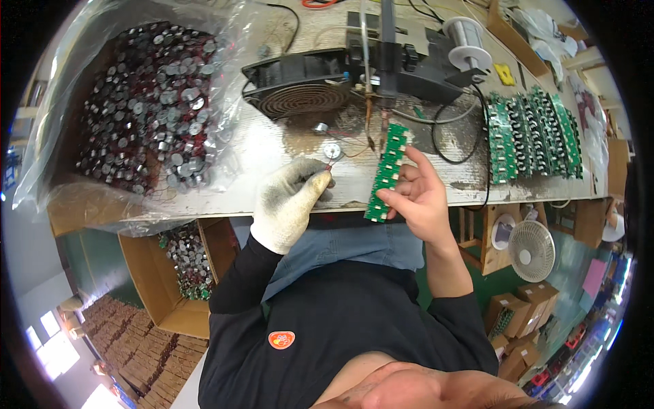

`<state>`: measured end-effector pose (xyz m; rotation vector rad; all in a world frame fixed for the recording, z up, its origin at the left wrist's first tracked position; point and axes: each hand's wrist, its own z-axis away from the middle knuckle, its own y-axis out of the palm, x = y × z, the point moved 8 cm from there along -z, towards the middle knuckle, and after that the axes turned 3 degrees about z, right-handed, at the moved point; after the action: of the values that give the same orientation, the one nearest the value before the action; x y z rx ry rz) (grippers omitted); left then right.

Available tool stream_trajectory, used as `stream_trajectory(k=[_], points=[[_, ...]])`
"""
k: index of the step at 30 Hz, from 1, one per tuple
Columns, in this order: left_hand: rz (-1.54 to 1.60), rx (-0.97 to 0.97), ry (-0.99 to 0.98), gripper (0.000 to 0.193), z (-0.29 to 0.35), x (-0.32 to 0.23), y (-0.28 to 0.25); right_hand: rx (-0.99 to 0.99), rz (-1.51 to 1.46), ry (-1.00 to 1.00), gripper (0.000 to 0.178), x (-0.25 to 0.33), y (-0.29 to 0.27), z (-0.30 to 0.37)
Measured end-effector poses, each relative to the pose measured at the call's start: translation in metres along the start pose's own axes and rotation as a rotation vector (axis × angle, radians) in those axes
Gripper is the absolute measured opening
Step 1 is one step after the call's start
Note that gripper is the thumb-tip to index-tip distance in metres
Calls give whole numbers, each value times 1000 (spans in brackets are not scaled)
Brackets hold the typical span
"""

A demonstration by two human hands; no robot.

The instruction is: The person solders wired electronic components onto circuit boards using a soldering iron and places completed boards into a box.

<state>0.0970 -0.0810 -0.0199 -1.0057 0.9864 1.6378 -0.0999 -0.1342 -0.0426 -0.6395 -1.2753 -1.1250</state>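
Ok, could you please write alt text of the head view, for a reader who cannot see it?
Over a worktable, a bare right hand holds a green circuit board strip while a gloved left hand pinches thin wires near a small round metal part. Many similar parts lie in clear plastic at left; more green boards are at right.

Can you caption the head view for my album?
A white-gloved left hand pinches thin red wire beside a round silver metal disc; the bare right hand holds a long green circuit board.
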Motion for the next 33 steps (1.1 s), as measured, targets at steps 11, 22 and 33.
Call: stream_trajectory(k=[11, 22, 33], points=[[-389, 19, 227, 16, -10, -2, 34, 51, 5, 32, 75, 2, 9, 7], [-52, 65, -36, 14, -25, 10, 44, 65, -8, -20, 74, 5, 10, 8], [-37, 59, -40, 12, -28, 4, 48, 58, -28, -37, 75, 8, 9, 5]])
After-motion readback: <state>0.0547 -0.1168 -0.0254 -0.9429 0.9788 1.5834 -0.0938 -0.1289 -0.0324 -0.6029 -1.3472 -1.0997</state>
